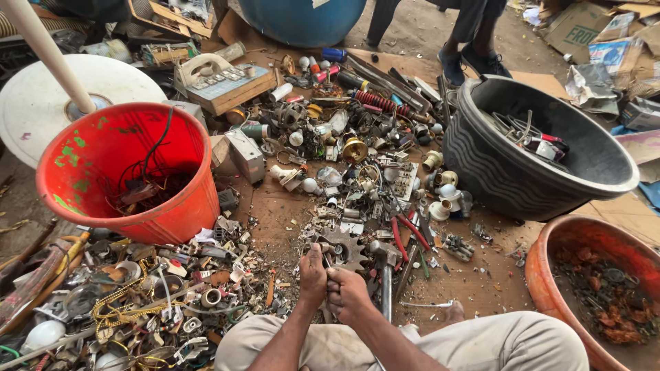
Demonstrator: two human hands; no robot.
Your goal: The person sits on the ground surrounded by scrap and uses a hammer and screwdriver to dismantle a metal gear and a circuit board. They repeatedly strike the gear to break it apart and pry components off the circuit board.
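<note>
The left hand [313, 273] and right hand [346, 290] are pressing together, each grip pinching a small metal scrap piece [326, 264] just above the lap, too small to identify. Judging by the clutter, it is risking slipping into the scrap pile [158, 302], or the toothed gear [346, 249] and hammer [383, 257] just beyond are threatening the knuckles.

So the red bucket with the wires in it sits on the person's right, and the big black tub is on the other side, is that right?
Not quite. The head view shows the red bucket with the wires on the person's left, not right. The big black tub is on the right. Both hands are together between them, over the scrap.
</note>
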